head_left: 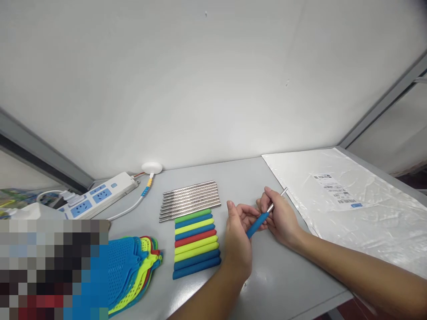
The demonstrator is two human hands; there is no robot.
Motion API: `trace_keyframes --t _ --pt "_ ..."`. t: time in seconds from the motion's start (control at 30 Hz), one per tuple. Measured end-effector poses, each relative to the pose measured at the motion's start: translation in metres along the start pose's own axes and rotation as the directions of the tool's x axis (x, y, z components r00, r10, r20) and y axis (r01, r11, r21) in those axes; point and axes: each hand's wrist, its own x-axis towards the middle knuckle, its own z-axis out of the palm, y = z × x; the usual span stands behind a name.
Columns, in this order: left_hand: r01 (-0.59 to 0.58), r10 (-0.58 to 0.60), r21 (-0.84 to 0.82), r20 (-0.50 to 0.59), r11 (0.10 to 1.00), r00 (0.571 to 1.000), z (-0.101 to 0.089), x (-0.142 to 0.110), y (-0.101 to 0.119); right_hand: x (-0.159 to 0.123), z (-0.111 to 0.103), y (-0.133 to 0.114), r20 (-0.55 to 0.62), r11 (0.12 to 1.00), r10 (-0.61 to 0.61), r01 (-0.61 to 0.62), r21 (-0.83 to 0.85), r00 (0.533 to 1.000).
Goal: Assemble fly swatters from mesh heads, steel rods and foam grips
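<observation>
My right hand point(279, 217) is closed around a thin metal rod point(283, 192), which has a blue handle sleeve point(257, 225) on its lower end. The sleeve slants down to my left hand point(237, 242), where its end lies against the palm. That hand's thumb stands up apart and its fingers are loosely bent, not wrapped round the sleeve. Left of the hands is a row of green, blue, yellow and red handle sleeves point(196, 243). Just behind it, several silver metal rods point(190, 201) lie side by side.
Perforated plastic fly swatter heads point(125, 255) are stacked at the left, partly covered by a pixelated patch. Behind them are a white power strip point(100, 195), a cable point(135, 205) and a white oval device point(151, 168). A white plastic mailer point(320, 178) with a label covers the right side.
</observation>
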Motion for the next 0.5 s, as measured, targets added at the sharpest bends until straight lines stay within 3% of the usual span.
trace_keyframes --t 0.33,0.5 --pt "-0.033 0.037 0.124 -0.029 0.992 0.999 0.0018 0.0002 -0.0009 0.0003 0.0003 0.0022 0.071 0.998 0.058 -0.057 -0.019 0.996" --pt "-0.091 0.074 0.324 0.063 0.942 0.995 0.0038 -0.0022 -0.0064 -0.0005 -0.0015 -0.0004 0.077 0.984 0.175 -0.172 -0.042 0.982"
